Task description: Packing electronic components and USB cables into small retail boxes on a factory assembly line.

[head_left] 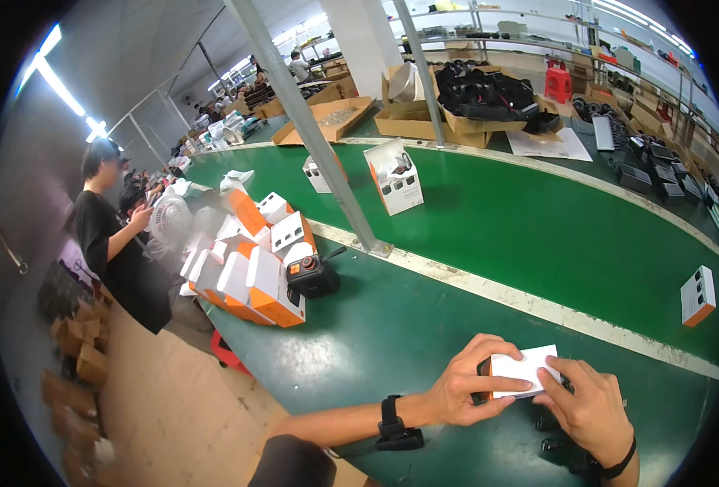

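Note:
Over the green bench, my left hand (471, 381) is closed round a white rectangular piece (515, 371), its fingers lying across the top and the thumb along the near edge. My right hand (588, 406) grips the same piece from the right, fingertips on its upper face. Something black and orange (483, 381) shows under its left end; I cannot make out whether it is a device or part of a box. Small black parts (548, 434) lie beside and below my right hand, partly hidden by it.
Several open white-and-orange boxes (266, 280) stand at the left, with a black device with orange buttons (312, 276) beside them. A metal post (311, 138) rises from the bench. Boxes (393, 180) (698, 296) stand on the green belt (522, 219). A co-worker (120, 235) stands at left.

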`<state>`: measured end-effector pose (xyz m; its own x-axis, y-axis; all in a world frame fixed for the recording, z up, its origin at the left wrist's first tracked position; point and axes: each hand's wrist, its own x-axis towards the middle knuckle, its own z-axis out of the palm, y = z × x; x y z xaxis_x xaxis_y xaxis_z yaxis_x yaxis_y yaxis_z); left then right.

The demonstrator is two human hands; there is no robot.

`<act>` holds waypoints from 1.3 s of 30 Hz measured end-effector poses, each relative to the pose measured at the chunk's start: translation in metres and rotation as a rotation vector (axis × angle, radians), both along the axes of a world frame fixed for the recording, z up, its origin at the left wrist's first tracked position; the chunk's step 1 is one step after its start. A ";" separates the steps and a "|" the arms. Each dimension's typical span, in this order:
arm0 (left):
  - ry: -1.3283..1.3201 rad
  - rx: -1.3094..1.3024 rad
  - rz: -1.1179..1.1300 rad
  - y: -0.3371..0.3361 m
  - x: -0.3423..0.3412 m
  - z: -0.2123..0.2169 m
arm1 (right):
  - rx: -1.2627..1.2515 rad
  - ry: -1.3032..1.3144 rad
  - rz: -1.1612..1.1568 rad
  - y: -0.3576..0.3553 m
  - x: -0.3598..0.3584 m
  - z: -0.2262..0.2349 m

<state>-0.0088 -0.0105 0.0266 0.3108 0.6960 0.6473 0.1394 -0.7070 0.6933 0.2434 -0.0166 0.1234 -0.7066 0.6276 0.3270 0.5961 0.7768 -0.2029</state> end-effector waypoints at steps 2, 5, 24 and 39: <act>0.090 0.070 -0.009 0.001 -0.006 0.000 | -0.016 -0.047 0.008 -0.002 -0.004 0.007; 0.236 0.239 -0.082 0.018 -0.017 0.010 | -0.011 -0.109 0.011 -0.011 -0.003 0.006; 0.487 0.351 0.090 0.041 -0.025 0.027 | 0.377 -0.259 -0.172 -0.017 -0.006 -0.046; 0.632 0.566 0.234 0.032 -0.032 0.035 | 0.410 -0.232 -0.139 -0.010 -0.011 -0.051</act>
